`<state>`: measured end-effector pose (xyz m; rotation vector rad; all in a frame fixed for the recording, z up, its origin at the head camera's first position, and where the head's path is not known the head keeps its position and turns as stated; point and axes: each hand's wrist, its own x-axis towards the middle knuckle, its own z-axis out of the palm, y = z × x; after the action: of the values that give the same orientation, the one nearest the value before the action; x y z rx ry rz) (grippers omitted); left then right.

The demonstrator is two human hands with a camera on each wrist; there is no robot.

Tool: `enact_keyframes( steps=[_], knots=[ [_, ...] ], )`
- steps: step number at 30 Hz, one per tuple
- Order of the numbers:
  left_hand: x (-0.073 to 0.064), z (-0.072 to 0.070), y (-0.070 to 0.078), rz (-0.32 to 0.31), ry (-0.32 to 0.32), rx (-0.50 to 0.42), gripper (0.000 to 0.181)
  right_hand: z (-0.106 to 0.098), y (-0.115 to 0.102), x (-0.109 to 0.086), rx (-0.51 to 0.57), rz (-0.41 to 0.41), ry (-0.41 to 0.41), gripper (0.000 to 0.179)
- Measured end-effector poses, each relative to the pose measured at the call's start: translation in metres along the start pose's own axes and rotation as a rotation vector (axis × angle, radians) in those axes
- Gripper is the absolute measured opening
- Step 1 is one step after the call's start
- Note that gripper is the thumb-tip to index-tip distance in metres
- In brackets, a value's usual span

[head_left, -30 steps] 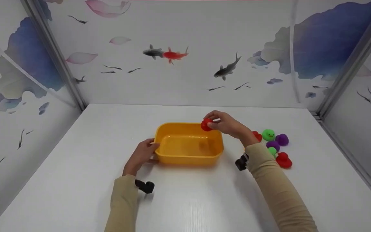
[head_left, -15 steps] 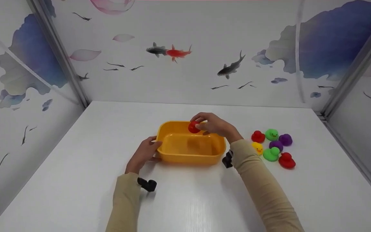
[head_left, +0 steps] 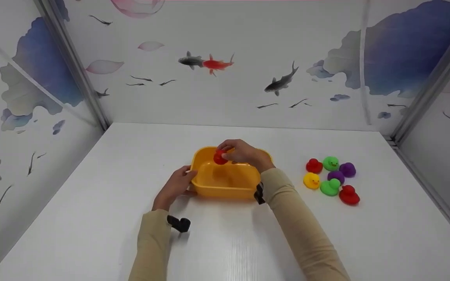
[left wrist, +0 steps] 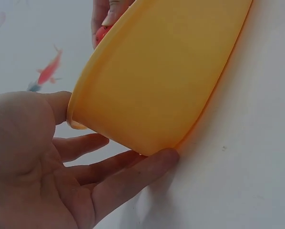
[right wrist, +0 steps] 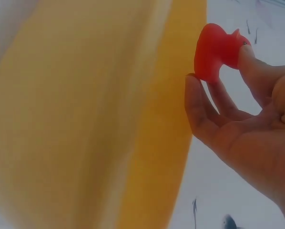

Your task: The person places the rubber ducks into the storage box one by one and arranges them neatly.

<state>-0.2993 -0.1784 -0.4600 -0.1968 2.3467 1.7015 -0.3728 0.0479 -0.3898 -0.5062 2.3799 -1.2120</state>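
A red rubber duck (head_left: 220, 157) is pinched between the thumb and fingers of my right hand (head_left: 242, 152), over the left part of a yellow plastic basin (head_left: 225, 192). The right wrist view shows the duck (right wrist: 213, 52) with its head under the thumb. My left hand (head_left: 176, 183) grips the basin's left end. In the left wrist view its thumb is at the rim and its fingers (left wrist: 133, 179) lie along the outside wall near the bottom. Part of the basin's back and right rim is hidden behind my right hand and sleeve.
Right of the basin, several rubber ducks sit in a cluster on the white table (head_left: 217, 238): a yellow duck (head_left: 311, 180), green ones (head_left: 330, 187), purple ones (head_left: 347, 169) and red ones (head_left: 349, 195). White panels with printed fish stand around the table.
My right hand has moved left with the red duck, from the basin's back right corner to over its left part. My left hand has stayed at the basin's left end.
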Motion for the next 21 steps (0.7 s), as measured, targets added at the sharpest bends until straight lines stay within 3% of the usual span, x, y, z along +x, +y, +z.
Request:
enact_keyframes(
  steps=[7,21],
  knots=[
    [-0.003,-0.002,0.001,0.027,-0.039,-0.014,0.051,0.017,0.001,0.013,-0.072,-0.007,0.004,0.029],
    [-0.002,-0.001,-0.001,0.007,-0.025,-0.004,0.050,0.041,0.007,0.024,-0.164,-0.041,0.020,0.027]
  ],
)
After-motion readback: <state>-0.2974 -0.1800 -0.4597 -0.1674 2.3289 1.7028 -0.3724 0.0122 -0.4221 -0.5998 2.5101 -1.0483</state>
